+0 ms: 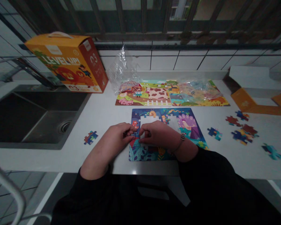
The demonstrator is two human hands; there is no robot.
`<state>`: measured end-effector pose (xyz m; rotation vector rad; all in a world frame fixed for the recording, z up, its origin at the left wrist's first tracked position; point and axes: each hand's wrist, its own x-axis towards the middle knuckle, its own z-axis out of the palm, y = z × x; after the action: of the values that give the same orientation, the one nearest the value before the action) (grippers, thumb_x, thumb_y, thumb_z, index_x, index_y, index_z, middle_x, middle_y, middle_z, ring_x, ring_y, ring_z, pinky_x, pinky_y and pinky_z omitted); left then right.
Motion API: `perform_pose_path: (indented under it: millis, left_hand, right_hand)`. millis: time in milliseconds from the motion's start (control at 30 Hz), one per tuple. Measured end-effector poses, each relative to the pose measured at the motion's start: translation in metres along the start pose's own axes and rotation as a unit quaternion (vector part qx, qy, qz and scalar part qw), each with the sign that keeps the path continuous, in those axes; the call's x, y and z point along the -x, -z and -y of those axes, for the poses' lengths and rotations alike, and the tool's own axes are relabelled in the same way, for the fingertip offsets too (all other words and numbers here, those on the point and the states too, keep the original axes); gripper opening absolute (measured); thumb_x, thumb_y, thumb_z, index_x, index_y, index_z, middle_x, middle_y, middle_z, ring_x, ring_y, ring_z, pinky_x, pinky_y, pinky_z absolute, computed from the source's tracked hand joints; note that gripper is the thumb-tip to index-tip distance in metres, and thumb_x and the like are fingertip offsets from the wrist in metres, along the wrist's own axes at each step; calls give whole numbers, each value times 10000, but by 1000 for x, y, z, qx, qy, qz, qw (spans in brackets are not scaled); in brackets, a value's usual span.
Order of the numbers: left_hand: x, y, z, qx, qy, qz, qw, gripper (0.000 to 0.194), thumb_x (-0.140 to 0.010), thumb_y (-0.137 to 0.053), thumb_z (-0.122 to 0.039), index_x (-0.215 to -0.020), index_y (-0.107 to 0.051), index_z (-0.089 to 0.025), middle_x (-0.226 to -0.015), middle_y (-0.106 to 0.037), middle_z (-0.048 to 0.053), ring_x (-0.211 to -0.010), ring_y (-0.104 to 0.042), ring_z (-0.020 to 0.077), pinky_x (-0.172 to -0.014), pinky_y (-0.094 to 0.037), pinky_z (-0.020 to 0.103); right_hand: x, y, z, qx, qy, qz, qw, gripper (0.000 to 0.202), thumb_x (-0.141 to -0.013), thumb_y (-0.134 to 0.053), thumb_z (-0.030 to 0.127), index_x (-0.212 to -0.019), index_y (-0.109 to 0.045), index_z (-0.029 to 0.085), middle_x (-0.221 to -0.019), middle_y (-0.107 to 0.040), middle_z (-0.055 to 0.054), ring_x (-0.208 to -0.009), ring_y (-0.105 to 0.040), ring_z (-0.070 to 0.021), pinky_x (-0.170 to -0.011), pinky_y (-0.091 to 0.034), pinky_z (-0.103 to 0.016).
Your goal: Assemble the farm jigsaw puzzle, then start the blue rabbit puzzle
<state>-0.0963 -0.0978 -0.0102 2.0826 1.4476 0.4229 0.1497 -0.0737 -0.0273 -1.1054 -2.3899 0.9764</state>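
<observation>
A partly filled jigsaw puzzle [165, 111] in dark blue, purple and green lies in its tray near the counter's front edge. Pale bare patches of tray show in its middle. Over the puzzle's left side my left hand [119, 134] has thumb and fingers pinched together. Facing it closely, my right hand [158, 134] reaches across the puzzle, its fingers also curled into a pinch. Blue and red puzzle surface shows between the fingertips; whether a loose piece is gripped there is hidden. A loose puzzle piece [90, 137] rests on the counter left of my left forearm.
Several loose pieces [244, 133] lie to the right. Behind are a farm puzzle [142, 93], a second puzzle [201, 97] under clear plastic, and a crumpled plastic bag [123, 68]. An orange box [70, 62], a sink [56, 125] and an opened carton [253, 90] stand around.
</observation>
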Motion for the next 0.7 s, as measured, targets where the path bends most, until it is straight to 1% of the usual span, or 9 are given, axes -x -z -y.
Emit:
perform_pose_path:
  millis: [133,200,233,300,367,400,533,700]
  left_hand:
    - [0,2,-3,-22,-16,-9,1000,85,-927,-768,-250,-1007,-785,-228,-936,-774,30,-845,-687,208,-749,-492,316]
    - [2,5,-3,-20,-20,-7,1000,97,-932,-784,-281,-1017,-785,-233,-951,-774,29,-848,-688,208,-756,-498,321]
    - [3,6,-2,-15,-20,-2,1000,137,-921,-812,-305,-1038,-788,-239,-963,-773,27,-846,-688,208,-762,-504,323]
    - [6,10,-1,-4,-19,16,1000,283,-852,-902,-338,-1098,-792,-253,-986,-768,20,-837,-684,208,-766,-515,327]
    - [9,12,2,-3,-22,36,999,404,-782,-963,-314,-1143,-792,-260,-1005,-756,15,-833,-677,205,-766,-516,325]
    - [9,12,3,-8,-24,42,999,421,-768,-973,-291,-1146,-791,-257,-1007,-748,15,-831,-673,203,-765,-513,324]
    - [8,12,5,-24,-35,46,998,337,-817,-941,-247,-1118,-789,-240,-985,-722,19,-826,-653,197,-774,-503,328]
    - [7,13,2,-18,-59,63,996,280,-862,-894,-217,-1123,-795,-242,-980,-710,16,-839,-648,195,-786,-503,332]
  right_hand:
    - [1,0,-1,-4,3,-2,1000,190,-866,-940,291,-983,-796,250,-728,-722,52,-644,-620,-129,-667,-392,-267]
    - [1,1,-1,-6,3,5,1000,230,-852,-957,301,-1003,-793,248,-721,-710,60,-639,-610,-127,-672,-394,-269]
    - [2,1,0,-7,3,9,1000,250,-843,-967,300,-1012,-790,246,-720,-706,63,-639,-608,-126,-673,-393,-269]
    - [3,2,0,-4,0,11,1000,266,-833,-977,292,-1010,-785,239,-721,-705,62,-638,-602,-124,-671,-390,-271]
    - [3,2,1,6,-5,12,1000,249,-834,-975,280,-984,-782,232,-724,-706,56,-634,-594,-123,-664,-383,-274]
    - [3,2,1,10,-7,13,1000,234,-840,-970,274,-970,-780,230,-728,-709,52,-636,-594,-123,-664,-382,-276]
    - [3,3,3,13,-11,17,1000,220,-852,-956,269,-945,-761,226,-747,-719,43,-647,-602,-126,-663,-382,-279]
    - [4,4,6,5,-11,14,1000,304,-844,-960,248,-1048,-738,215,-725,-684,66,-615,-569,-119,-648,-372,-277]
